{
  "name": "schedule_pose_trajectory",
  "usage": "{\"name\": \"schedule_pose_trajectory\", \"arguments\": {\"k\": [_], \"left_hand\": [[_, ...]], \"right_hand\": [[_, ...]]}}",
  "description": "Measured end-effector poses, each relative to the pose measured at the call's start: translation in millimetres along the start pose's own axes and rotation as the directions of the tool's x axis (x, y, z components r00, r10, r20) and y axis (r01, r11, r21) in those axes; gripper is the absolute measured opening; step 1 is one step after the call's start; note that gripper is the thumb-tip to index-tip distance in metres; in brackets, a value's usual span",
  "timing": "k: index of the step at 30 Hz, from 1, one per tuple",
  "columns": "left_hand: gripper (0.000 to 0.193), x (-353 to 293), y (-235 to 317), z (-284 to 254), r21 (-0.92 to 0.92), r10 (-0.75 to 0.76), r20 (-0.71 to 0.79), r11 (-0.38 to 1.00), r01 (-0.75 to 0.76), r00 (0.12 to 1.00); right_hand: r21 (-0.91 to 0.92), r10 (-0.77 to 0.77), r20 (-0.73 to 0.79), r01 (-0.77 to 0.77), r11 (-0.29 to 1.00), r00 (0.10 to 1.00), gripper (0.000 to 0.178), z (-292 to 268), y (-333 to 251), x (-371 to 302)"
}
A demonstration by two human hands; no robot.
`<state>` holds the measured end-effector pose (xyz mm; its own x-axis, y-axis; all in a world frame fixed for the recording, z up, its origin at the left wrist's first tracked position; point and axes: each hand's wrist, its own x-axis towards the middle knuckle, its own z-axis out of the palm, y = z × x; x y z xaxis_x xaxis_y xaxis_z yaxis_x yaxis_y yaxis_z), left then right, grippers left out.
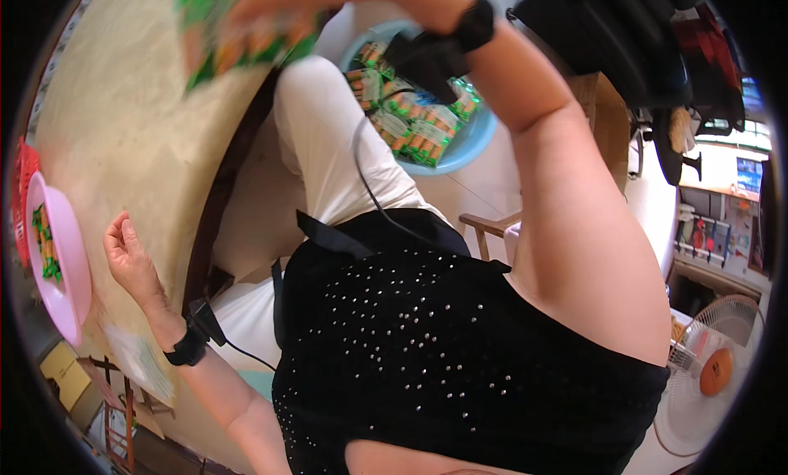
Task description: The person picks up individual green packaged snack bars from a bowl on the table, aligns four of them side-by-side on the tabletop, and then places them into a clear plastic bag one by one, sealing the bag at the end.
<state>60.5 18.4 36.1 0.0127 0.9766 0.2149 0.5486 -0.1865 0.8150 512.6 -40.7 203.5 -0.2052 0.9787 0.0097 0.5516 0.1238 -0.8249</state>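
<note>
My right hand [275, 9] is at the top of the head view, blurred by motion. Its fingers are closed on a green plastic packet [246, 52] with orange-brown, finger-shaped pieces showing through. Over the pale tabletop [139, 105], my left hand [134, 261] is raised with its fingers loosely curled and a little apart; nothing shows in it. Nearest to that hand stands a pink basin [74, 261], with similar green packets [46, 243] inside. Beyond my knee, a light blue basin [472, 151] holds several more such packets [431, 130].
A red basket [25, 196] sits behind the pink basin. Clear plastic bags [139, 356] lie near the table's edge. Black cables [365, 175] run across my lap from the wrist bands. At the right are a fan [706, 372], a wooden chair arm [488, 224] and a cardboard box [606, 118].
</note>
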Motion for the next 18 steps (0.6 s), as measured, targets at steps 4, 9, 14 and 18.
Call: {"name": "schedule_pose_trajectory", "arguments": {"k": [4,9,14,18], "left_hand": [[0.027,-0.6,-3.3,42.3,0.091,0.083,0.038,0.992,-0.086,0.996],[0.03,-11.9,5.8,46.2,0.54,0.264,0.115,0.792,-0.283,0.958],[0.03,-10.8,8.7,50.2,0.553,0.29,0.124,0.774,-0.309,0.949],[0.029,-3.0,-8.4,47.1,0.56,0.295,0.125,0.767,-0.313,0.947]], "right_hand": [[-0.246,0.081,-0.389,-0.188,0.951,0.918,0.053,-86.1,114.9,-31.3],[-0.038,0.46,-0.467,-0.537,0.843,0.755,0.061,-124.5,230.9,-117.6],[0.131,0.675,-0.361,-0.681,0.72,0.644,0.061,-32.8,364.6,-203.2],[0.222,0.78,-0.213,-0.748,0.626,0.589,0.073,20.7,408.5,-236.5]]}}
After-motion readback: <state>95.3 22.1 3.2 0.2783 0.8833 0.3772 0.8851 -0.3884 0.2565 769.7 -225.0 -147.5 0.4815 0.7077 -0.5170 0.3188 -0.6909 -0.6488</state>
